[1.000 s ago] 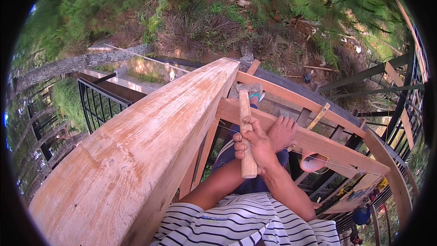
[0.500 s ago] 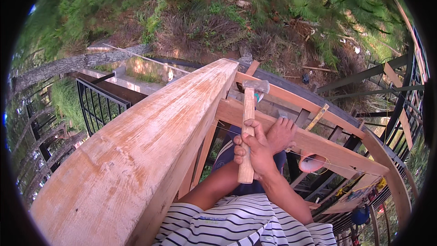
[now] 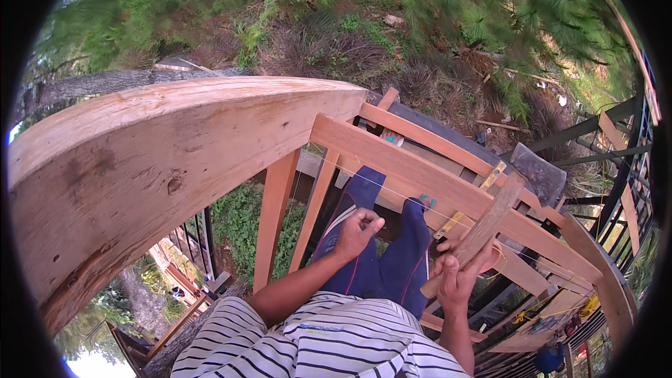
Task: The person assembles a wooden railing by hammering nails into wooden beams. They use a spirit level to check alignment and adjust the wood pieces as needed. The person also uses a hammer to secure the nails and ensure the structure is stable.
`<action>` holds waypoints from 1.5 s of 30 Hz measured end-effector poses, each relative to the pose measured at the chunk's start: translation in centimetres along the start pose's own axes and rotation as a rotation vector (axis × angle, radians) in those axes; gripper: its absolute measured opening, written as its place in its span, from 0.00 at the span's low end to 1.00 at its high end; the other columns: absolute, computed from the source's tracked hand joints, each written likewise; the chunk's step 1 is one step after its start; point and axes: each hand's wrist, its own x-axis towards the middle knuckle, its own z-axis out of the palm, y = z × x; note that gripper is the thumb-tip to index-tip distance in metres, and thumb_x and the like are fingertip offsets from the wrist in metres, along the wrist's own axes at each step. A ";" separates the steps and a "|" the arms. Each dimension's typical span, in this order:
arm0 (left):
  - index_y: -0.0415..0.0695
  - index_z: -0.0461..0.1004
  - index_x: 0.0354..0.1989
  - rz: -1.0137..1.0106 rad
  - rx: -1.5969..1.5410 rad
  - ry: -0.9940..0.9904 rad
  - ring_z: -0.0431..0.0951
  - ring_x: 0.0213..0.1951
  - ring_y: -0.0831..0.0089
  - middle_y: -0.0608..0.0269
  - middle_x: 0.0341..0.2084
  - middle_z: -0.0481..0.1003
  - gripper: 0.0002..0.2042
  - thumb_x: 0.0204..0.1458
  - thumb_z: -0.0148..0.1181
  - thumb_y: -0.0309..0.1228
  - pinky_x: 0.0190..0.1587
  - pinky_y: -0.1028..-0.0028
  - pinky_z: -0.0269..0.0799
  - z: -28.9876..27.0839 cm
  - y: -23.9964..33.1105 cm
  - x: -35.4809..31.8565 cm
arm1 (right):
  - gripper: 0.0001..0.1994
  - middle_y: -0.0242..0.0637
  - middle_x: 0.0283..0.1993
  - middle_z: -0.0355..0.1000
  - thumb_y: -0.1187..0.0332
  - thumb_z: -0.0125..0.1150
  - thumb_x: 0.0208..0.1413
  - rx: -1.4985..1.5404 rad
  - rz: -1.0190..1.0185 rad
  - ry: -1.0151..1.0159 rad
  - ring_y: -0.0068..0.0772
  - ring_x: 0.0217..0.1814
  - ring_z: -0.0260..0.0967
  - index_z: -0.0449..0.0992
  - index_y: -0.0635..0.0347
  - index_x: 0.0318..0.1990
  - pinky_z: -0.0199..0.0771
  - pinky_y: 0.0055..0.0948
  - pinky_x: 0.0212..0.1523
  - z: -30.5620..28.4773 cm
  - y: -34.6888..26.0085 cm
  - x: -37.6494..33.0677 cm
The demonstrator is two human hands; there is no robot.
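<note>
My right hand [image 3: 458, 269] is wrapped round the wooden handle of a hammer [image 3: 484, 227], low on its grip. The hammer slants up to the right, and its dark, heavy head lies over the framing at the right. My left hand [image 3: 355, 234] is in front of my dark trousers with its fingers curled and thumb pressed in. Anything it holds is too small to make out. Beyond both hands a long wooden beam [image 3: 420, 168] runs across the frame, with a thin string stretched near it. A yellow level [image 3: 451, 224] rests by the beam, partly behind the hammer.
A massive pale timber [image 3: 168, 143] curves along my left side. Reddish uprights [image 3: 276, 217] stand under it. Black metal framing [image 3: 588, 203] and a yellow cord [image 3: 588, 306] are at the right. Bushes and sloping ground [image 3: 343, 49] lie below and beyond the frame.
My view has shifted, showing more of the big timber's side. My right hand and the hammer have moved right. My left hand has drawn back from the beam toward my body.
</note>
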 end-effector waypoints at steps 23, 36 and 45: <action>0.31 0.78 0.17 0.399 1.179 -0.573 0.82 0.28 0.44 0.43 0.15 0.76 0.50 0.42 0.51 0.81 0.57 0.52 0.72 15.4 8.2 16.7 | 0.10 0.32 0.28 0.71 0.77 0.64 0.60 0.597 -0.044 -0.480 0.20 0.22 0.66 0.74 0.63 0.48 0.64 0.26 0.19 17.3 33.1 10.0; 0.31 0.78 0.17 0.374 1.213 -0.581 0.83 0.31 0.43 0.42 0.17 0.77 0.51 0.41 0.50 0.82 0.71 0.41 0.51 15.5 8.5 16.5 | 0.23 0.39 0.45 0.76 0.78 0.72 0.50 0.461 0.129 -0.791 0.25 0.37 0.75 0.75 0.65 0.55 0.73 0.31 0.28 14.8 32.3 11.2; 0.32 0.79 0.35 0.947 0.879 -0.187 0.81 0.38 0.49 0.47 0.32 0.79 0.37 0.48 0.62 0.65 0.46 0.55 0.76 14.7 6.7 13.8 | 0.21 0.43 0.47 0.77 0.64 0.69 0.57 0.045 0.213 -0.820 0.38 0.44 0.76 0.74 0.65 0.54 0.76 0.41 0.43 6.4 34.7 17.4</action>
